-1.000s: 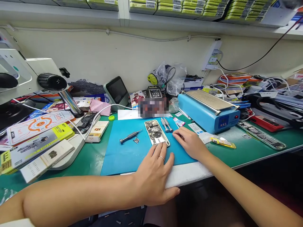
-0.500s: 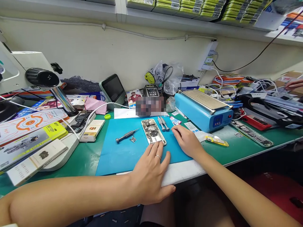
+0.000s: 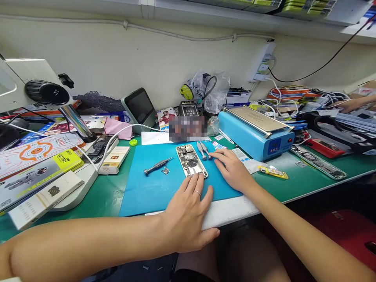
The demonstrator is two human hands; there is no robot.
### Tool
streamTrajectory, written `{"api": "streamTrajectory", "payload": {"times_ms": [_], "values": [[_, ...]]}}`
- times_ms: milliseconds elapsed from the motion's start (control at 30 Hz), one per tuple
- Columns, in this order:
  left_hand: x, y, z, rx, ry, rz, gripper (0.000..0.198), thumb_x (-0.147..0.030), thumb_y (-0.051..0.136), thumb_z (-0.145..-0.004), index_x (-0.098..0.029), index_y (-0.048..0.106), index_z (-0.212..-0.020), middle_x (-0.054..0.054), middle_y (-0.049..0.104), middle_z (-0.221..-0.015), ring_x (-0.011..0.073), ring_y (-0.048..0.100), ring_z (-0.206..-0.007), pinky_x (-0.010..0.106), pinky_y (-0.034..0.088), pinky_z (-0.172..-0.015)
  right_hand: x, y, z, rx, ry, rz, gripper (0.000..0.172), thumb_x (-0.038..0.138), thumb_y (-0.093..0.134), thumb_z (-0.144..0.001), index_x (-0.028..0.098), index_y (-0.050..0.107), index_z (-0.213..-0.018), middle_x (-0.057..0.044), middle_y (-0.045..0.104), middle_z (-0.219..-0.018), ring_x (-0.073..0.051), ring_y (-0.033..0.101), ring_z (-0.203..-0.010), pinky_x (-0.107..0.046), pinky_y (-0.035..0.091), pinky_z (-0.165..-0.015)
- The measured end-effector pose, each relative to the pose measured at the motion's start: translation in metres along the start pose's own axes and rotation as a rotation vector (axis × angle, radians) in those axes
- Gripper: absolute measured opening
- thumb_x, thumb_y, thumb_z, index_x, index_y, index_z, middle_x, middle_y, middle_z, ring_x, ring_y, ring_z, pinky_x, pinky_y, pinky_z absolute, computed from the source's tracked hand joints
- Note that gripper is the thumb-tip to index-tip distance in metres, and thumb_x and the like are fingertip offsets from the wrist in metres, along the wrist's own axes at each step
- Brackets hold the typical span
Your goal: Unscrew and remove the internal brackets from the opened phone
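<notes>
An opened phone (image 3: 190, 159) with its inner parts bare lies on the blue work mat (image 3: 147, 196). My left hand (image 3: 189, 213), a ring on one finger, rests palm down with its fingertips at the phone's lower end; the fingers are spread and hold nothing. Two grey screwdrivers (image 3: 202, 150) lie side by side just right of the phone. With fingers stretched out, my right hand (image 3: 233, 170) reaches to the end of the nearer one; whether it touches is hard to tell. Left of the phone are another screwdriver (image 3: 158, 165) and a small metal part (image 3: 165, 171).
A blue heating-plate machine (image 3: 255, 133) stands at the back right, beside a glass jar (image 3: 213, 126). Further right lies a second opened phone (image 3: 319, 161). Boxes (image 3: 38, 176) and a microscope stand (image 3: 78, 121) crowd the left. Another person's hand (image 3: 349, 105) shows at the far right.
My right hand has moved forward, its fingers extending to the ends of the two screwdrivers. My left hand stays at the phone's lower end. The camera view has shifted slightly.
</notes>
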State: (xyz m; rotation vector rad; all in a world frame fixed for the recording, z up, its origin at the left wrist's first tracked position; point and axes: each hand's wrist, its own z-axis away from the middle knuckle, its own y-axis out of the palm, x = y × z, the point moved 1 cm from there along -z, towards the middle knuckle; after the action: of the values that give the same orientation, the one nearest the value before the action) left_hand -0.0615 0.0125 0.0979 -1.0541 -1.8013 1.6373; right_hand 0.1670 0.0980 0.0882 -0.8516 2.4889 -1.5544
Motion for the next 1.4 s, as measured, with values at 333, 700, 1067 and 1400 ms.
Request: {"api": "streamTrajectory", "payload": {"times_ms": [333, 700, 1067, 1400], "values": [[0.003, -0.002, -0.001, 0.008, 0.001, 0.017, 0.089, -0.070, 0.054, -0.095, -0.004, 0.046, -0.154, 0.038, 0.031, -0.162, 0.0490, 0.029, -0.154, 0.061, 0.028, -0.124, -0.003, 0.001, 0.002, -0.037, 0.047, 0.021, 0.031, 0.037, 0.064, -0.102, 0.021, 0.065, -0.129, -0.010, 0.067, -0.134, -0.025, 0.068, -0.117, -0.049, 0.058, -0.100], [0.002, -0.002, 0.000, 0.004, 0.001, 0.026, 0.088, -0.069, 0.054, -0.095, -0.004, 0.047, -0.154, 0.038, 0.031, -0.162, 0.0495, 0.028, -0.154, 0.062, 0.026, -0.125, -0.001, -0.002, 0.003, -0.062, 0.015, 0.087, 0.029, 0.035, 0.064, -0.102, 0.020, 0.066, -0.127, -0.010, 0.067, -0.133, -0.025, 0.067, -0.118, -0.050, 0.058, -0.100], [0.000, -0.004, -0.002, 0.023, 0.003, 0.049, 0.087, -0.067, 0.052, -0.097, -0.003, 0.045, -0.156, 0.041, 0.030, -0.160, 0.0524, 0.027, -0.153, 0.064, 0.031, -0.122, -0.002, 0.003, -0.066, 0.315, -0.263, 0.239, 0.028, 0.035, 0.066, -0.101, 0.019, 0.067, -0.124, -0.009, 0.069, -0.129, -0.023, 0.069, -0.111, -0.045, 0.061, -0.095], [0.001, -0.003, 0.000, 0.015, -0.003, 0.089, 0.087, -0.067, 0.049, -0.099, -0.003, 0.042, -0.157, 0.040, 0.025, -0.162, 0.0506, 0.017, -0.154, 0.065, 0.028, -0.124, -0.006, -0.006, -0.079, 0.382, -0.379, 0.286, 0.031, 0.035, 0.067, -0.101, 0.018, 0.065, -0.127, -0.010, 0.068, -0.130, -0.024, 0.069, -0.110, -0.045, 0.061, -0.092]]}}
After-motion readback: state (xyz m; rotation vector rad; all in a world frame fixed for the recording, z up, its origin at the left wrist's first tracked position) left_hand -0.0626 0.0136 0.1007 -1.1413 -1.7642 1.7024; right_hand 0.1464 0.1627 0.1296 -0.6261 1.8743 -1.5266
